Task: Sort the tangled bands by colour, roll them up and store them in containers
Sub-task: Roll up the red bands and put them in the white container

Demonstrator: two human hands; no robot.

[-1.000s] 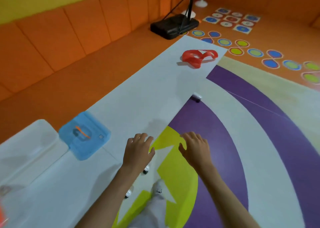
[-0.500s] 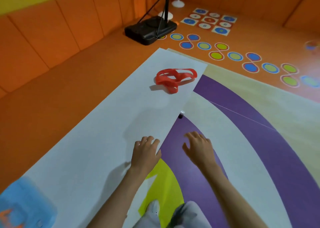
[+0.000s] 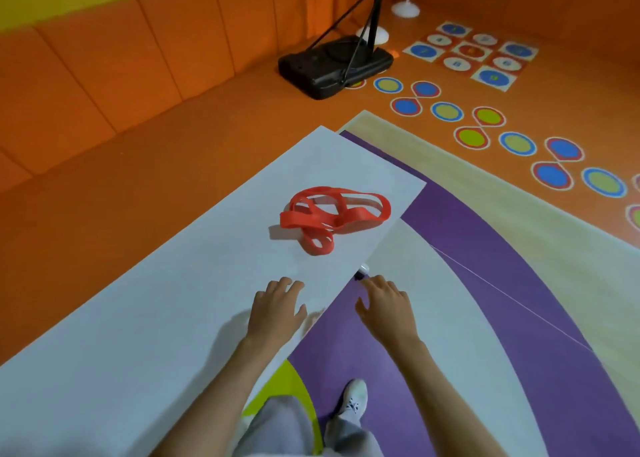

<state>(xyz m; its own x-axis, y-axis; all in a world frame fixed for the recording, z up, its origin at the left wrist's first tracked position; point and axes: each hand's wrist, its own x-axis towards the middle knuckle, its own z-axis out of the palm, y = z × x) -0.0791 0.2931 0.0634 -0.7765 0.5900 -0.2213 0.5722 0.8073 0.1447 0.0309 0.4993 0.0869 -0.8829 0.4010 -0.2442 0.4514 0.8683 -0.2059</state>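
A tangle of red bands (image 3: 334, 214) lies near the far end of the white table (image 3: 145, 321). My left hand (image 3: 275, 312) hovers over the table short of the bands, fingers relaxed, holding nothing. Off the table's right edge, my right hand (image 3: 386, 307) reaches forward, fingers loosely spread and empty. Both hands are a short way from the bands. No container is in view.
A table caster (image 3: 362, 272) shows under the right edge near my right fingertips. A black stand base (image 3: 334, 66) sits on the orange floor beyond the table. Padded orange wall runs along the left. My feet (image 3: 353, 399) stand on the purple mat.
I have walked along the table toward the red bands, which now appear much closer. The blue container and white tray have dropped out of view behind. Both hands stay empty and forward.
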